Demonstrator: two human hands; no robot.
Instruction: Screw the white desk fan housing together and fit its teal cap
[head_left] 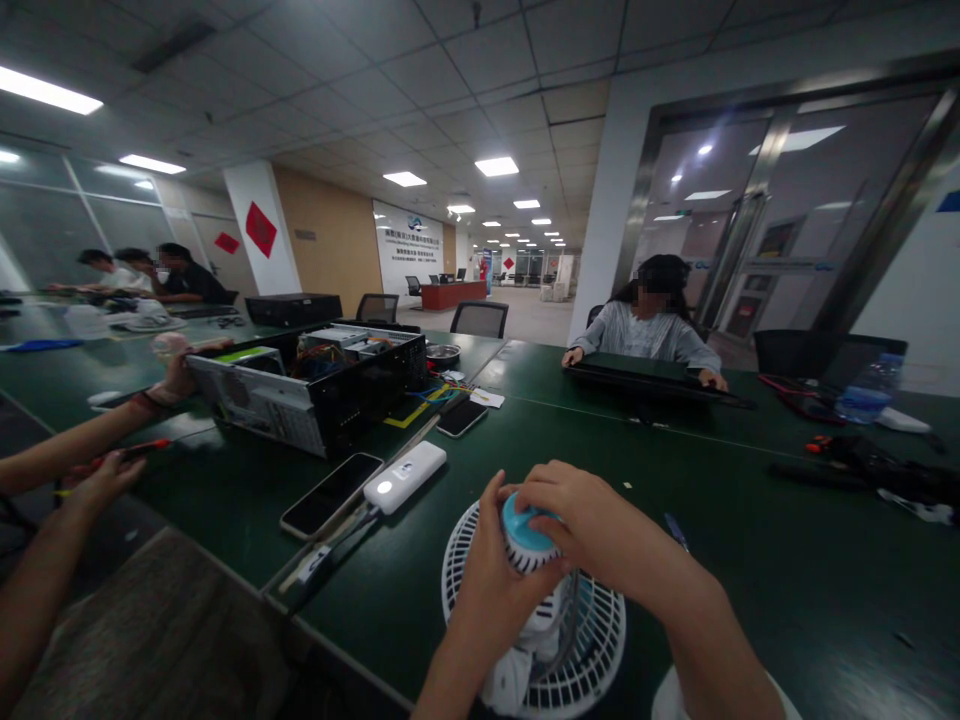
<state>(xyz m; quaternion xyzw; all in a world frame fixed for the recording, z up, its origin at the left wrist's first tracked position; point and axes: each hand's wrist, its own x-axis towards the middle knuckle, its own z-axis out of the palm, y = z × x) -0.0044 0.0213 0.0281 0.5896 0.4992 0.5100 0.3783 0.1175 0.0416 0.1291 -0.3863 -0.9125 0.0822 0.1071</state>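
Head view: left hand and right hand closed on a white desk fan

One fan, on the dark green table near its close edge, wire grille showing. Both forearms rise from the bottom of the frame. Right hand arches over the top of the fan's blue hub, fingers curled down across it; left hand cups its left side, thumb up. Both are gripping the hub, neither open.

Beside the fan, toward the left: one white power bank, two smartphones, one open computer case with wiring exposed. A co-worker's two hands at far left: one on the case's near end, one holding a red-handled tool.

Right side of the table: one plastic water bottle, a dark tangle of cables. Across the table, one seated person, both hands on a flat black panel, type unclear.
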